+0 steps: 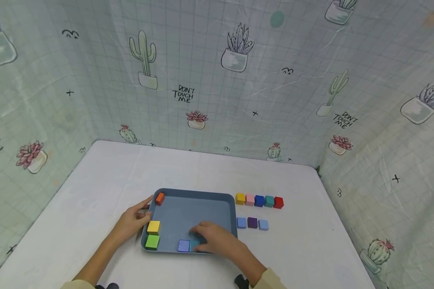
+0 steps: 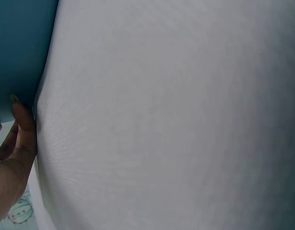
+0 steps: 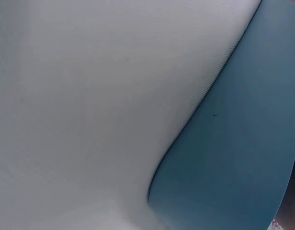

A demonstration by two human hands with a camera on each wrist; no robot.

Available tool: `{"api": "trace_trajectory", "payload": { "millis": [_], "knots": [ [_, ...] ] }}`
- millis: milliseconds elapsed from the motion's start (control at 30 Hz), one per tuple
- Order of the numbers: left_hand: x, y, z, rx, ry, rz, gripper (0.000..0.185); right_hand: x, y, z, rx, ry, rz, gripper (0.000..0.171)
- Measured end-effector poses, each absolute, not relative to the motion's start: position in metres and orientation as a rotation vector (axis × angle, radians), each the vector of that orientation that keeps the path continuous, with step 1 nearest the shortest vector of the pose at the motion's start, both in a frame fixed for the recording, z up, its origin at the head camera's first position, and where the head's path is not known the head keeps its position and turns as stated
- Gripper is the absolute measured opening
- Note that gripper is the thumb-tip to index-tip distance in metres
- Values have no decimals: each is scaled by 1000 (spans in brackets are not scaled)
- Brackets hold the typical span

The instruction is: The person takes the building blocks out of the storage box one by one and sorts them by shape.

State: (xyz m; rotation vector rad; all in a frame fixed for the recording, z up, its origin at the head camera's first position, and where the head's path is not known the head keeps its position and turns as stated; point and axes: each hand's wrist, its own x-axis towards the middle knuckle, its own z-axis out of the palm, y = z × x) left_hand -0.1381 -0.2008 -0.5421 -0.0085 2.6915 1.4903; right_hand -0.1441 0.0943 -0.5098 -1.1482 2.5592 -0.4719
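Cactus-print sheeting walls in the white surface (image 1: 94, 188) where your blue tray (image 1: 199, 206) sits. Your right hand (image 1: 211, 237) lies flat inside the tray near its 6 o'clock rim, fingers relaxed over a teal block (image 1: 194, 245), with a lilac block (image 1: 183, 245) just beside at 9 o'clock. Whether you pinch the teal block, I cannot tell. It looks light, stiff and small, so take it by opposite side faces. Your left hand (image 1: 132, 222) rests with straight fingers against the tray's 9 o'clock rim.
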Motion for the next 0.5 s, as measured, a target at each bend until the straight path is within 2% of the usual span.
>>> {"api": "trace_trajectory", "payload": {
  "millis": [500],
  "knots": [
    [-139,-200,-543,-29,2691,1478,58,-143,98,-510,-1167,2575,-456,45]
  ]
}}
